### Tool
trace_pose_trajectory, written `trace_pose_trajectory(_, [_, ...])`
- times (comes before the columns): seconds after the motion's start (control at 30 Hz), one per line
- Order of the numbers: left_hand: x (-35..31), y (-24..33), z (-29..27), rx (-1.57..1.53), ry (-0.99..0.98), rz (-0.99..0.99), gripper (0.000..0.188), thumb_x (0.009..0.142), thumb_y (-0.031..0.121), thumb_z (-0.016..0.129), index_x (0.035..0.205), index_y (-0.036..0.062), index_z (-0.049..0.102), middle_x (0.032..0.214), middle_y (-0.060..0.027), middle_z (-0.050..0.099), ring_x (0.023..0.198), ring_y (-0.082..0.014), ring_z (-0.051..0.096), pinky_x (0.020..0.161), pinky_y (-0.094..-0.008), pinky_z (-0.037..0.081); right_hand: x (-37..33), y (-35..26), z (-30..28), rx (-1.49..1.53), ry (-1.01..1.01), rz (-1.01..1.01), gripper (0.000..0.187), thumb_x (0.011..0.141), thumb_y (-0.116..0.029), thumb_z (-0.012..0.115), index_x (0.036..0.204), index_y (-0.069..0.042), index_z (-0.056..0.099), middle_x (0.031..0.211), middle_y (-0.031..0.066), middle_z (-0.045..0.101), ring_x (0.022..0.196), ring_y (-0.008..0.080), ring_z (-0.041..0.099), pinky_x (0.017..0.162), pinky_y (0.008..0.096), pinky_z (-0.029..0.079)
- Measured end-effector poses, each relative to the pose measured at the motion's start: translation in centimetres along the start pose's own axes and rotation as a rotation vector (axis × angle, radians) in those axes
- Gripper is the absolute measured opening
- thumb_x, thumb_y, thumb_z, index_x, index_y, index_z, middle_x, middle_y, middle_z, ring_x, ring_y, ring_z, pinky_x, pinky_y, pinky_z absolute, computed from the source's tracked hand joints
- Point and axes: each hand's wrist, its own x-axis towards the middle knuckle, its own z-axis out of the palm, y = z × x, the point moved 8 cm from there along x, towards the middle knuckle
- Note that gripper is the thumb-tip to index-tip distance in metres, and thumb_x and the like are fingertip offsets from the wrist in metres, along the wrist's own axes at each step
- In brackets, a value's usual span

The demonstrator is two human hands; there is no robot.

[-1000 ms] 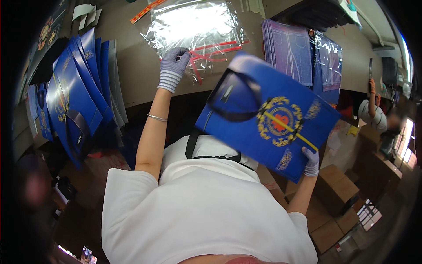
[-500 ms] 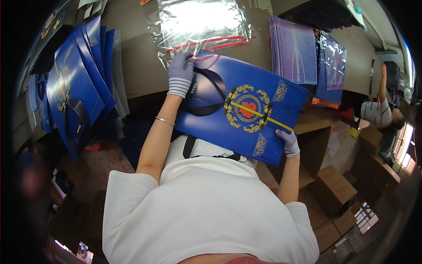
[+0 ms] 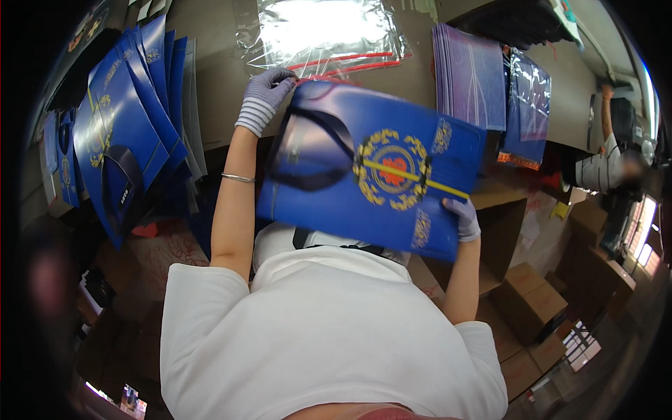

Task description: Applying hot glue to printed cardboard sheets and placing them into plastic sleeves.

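Note:
A blue paper gift bag [image 3: 325, 203] with a gold-and-red emblem, a yellow strip and dark ribbon handles lies tilted in front of my body, slightly blurred. My right hand [image 3: 463, 218], in a striped grey glove, grips its lower right edge, thumb on top. At the bag's upper left corner my left hand [image 3: 268, 91], gloved the same way, has its fingers closed in a pinch. They appear to hold the near corner of a clear plastic bag [image 3: 325, 42] with red strips, the top one of a glossy pile on the table.
More blue gift bags [image 3: 98, 133] lean in a fanned stack at the left. Purple-blue printed packs [image 3: 469, 77] and a plastic-wrapped blue pack [image 3: 525, 112] lie on the table [image 3: 217, 84] at right. Cardboard boxes [image 3: 528, 301] stand low right. Another person [image 3: 598, 168] is at far right.
My left hand has moved left off the gift bag's ribbon end to its corner beside the plastic. The gift bag has shifted slightly left, my right hand still on it.

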Motion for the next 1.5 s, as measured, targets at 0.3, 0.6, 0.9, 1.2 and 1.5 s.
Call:
trace_pose_trajectory(0.3, [-2.0, 0.1, -2.0, -0.047, 0.188, 0.098, 0.012, 0.077, 0.01, 0.066, 0.087, 0.0037, 0.066, 0.081, -0.0071, 0.064, 0.069, -0.0144, 0.06, 0.066, -0.0258, 0.049, 0.7, 1.7, 0.5, -0.01, -0.049, -0.052, 0.044, 0.07, -0.014, 0.065, 0.111, -0.001, 0.056, 0.095, 0.0047, 0.061, 0.083, 0.0139, 0.058, 0.076, 0.0266, 0.047])
trace_pose_trajectory(0.6, [-4.8, 1.7, -1.4, 0.214, 0.175, 0.295, 0.015, 0.073, 0.012, 0.066, 0.087, 0.0055, 0.063, 0.091, -0.0118, 0.062, 0.09, -0.0287, 0.058, 0.083, -0.0354, 0.045, 0.8, 2.9, 1.6, 0.071, 0.077, -0.211, 0.048, 0.071, -0.019, 0.073, 0.112, -0.002, 0.055, 0.096, 0.0063, 0.061, 0.084, 0.0164, 0.059, 0.077, 0.0296, 0.049])
trace_pose_trajectory(0.9, [-7.1, -2.9, -1.9, 0.551, 0.248, 0.136, 0.034, 0.069, 0.015, 0.069, 0.099, 0.0051, 0.058, 0.095, -0.0105, 0.06, 0.094, -0.0287, 0.055, 0.085, -0.0375, 0.044, 1.2, 4.4, 1.0, 0.029, 0.139, -0.296, 0.046, 0.073, -0.018, 0.071, 0.113, -0.001, 0.055, 0.102, 0.0051, 0.059, 0.09, 0.0153, 0.055, 0.082, 0.0277, 0.045])
trace_pose_trajectory(1.2, [-7.0, -2.6, -1.7, 0.582, 0.29, 0.184, 0.031, 0.069, 0.023, 0.068, 0.096, 0.0089, 0.059, 0.092, -0.0067, 0.059, 0.093, -0.0266, 0.055, 0.083, -0.0377, 0.044, 1.9, 3.8, 1.0, 0.04, 0.137, -0.308, 0.049, 0.072, -0.018, 0.072, 0.115, -0.002, 0.054, 0.104, 0.0058, 0.059, 0.092, 0.0161, 0.055, 0.084, 0.0292, 0.045])
trace_pose_trajectory(1.5, [-6.6, -3.2, -3.7, 0.724, 0.369, 0.112, 0.017, 0.075, 0.016, 0.062, 0.09, 0.0082, 0.061, 0.089, -0.0081, 0.061, 0.09, -0.0275, 0.057, 0.08, -0.039, 0.045, 3.9, 3.6, 1.7, 0.007, 0.104, -0.317, 0.053, 0.072, -0.021, 0.073, 0.117, -0.002, 0.053, 0.108, 0.0068, 0.058, 0.097, 0.0168, 0.054, 0.086, 0.03, 0.044])
